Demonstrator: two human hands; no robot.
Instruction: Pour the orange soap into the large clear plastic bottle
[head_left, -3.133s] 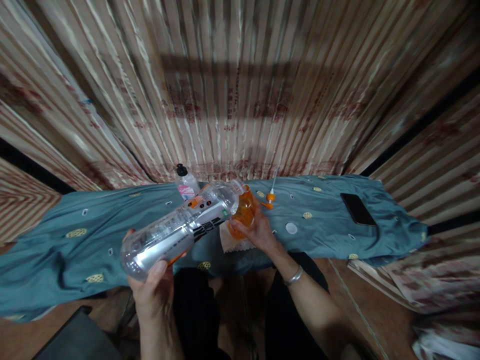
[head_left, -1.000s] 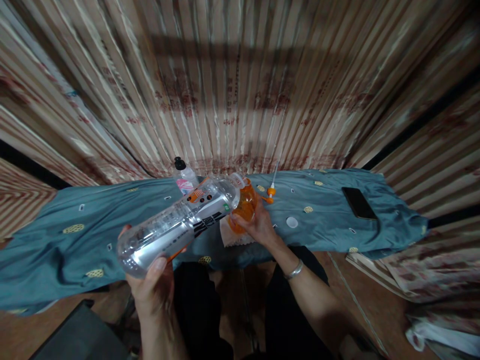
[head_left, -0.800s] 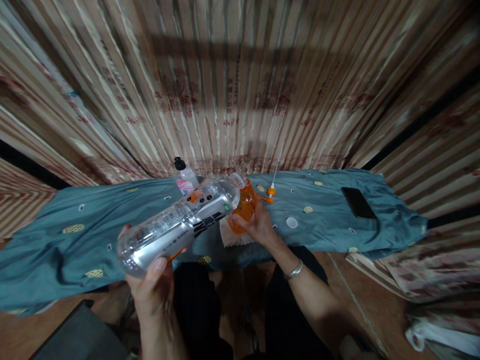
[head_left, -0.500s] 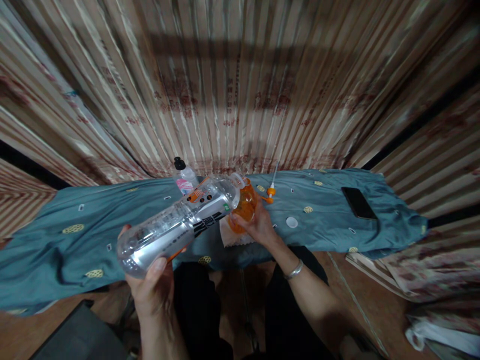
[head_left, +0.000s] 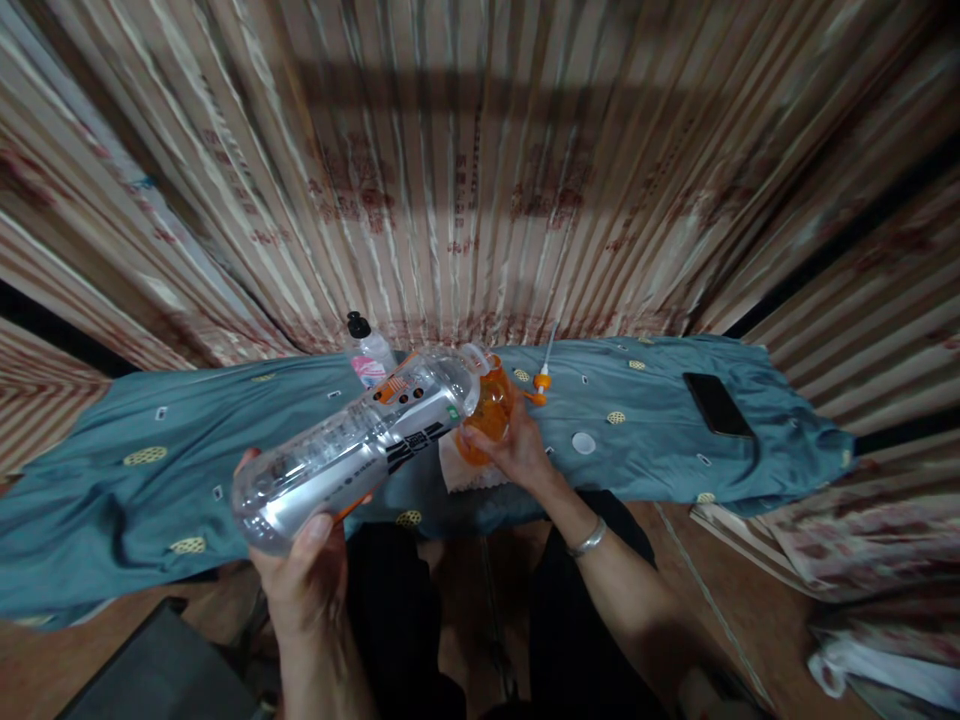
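My left hand (head_left: pixel 304 570) is wrapped round the base of a large clear plastic bottle (head_left: pixel 360 450) with a silver label. The bottle tilts, its neck higher and to the right, with its mouth at the top of an orange see-through bottle (head_left: pixel 491 405). My right hand (head_left: pixel 517 445) grips that orange bottle, which stands over a pale cloth (head_left: pixel 461 475). Whether liquid runs between the two I cannot make out. Just beyond the right hand lies an orange pump head (head_left: pixel 541 383) with a clear tube pointing away.
A small clear bottle with a black cap (head_left: pixel 369 352) stands behind the large one. A white round disc (head_left: pixel 583 443) and a black phone (head_left: pixel 716 404) lie to the right on the teal cloth (head_left: pixel 645 465). Striped curtains (head_left: pixel 480 180) hang close behind and at both sides.
Almost nothing differs. Both hands keep their hold, and the large bottle stays tilted at the orange bottle's mouth, with only a very slight shift.
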